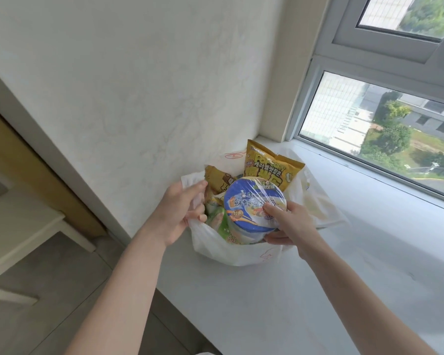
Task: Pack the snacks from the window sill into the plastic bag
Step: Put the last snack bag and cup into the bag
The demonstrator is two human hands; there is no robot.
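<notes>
A thin white plastic bag [241,252] stands open on the white window sill [318,290], close to the wall corner. The left hand [180,213] pinches the bag's left rim w/ curled fingers and holds it open. The right hand [290,224] grips a round blue-lidded instant noodle bowl [251,203], thumb on the lid, other fingers under the side; the bowl is tilted in the bag's mouth. Behind it, inside the bag, a yellow popcorn bag [272,170] stands upright, a smaller yellow-brown snack packet [218,179] to its left. A green-white packet [218,221] lies below the bowl.
</notes>
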